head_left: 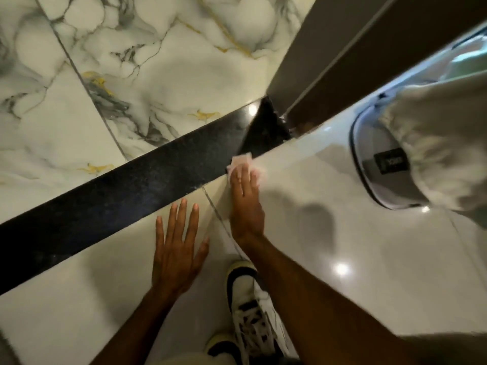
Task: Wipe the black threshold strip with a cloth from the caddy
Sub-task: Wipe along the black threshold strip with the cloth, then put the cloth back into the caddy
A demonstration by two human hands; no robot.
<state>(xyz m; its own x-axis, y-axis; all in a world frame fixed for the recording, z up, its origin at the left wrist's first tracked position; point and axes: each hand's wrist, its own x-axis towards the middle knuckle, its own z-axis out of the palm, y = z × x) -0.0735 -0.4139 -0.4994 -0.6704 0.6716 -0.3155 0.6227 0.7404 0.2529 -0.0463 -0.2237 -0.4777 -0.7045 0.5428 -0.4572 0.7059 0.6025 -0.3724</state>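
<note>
The black strip (126, 185) runs slantwise across the floor from the lower left edge up toward a dark door frame (329, 61), with veined marble tile (131, 69) beyond it and plain pale tile (342, 246) on the near side. The left hand (176, 251) lies flat on the pale tile, palm down, fingers (181, 214) spread apart and holding nothing; the strip's near edge is just beyond the fingertips. To the right of it, across a thin grout line, the right hand (246, 204) presses flat with its fingers (241, 180) close together on a small pale cloth (243, 163). The cloth sticks out past those fingertips and sits on the near edge of the strip, partly on the pale tile. Below the right wrist is a white and black shoe (247, 299). Well to the right of the right hand stands a white round-edged container (390, 164) with a light towel (448, 143) draped over it.
</note>
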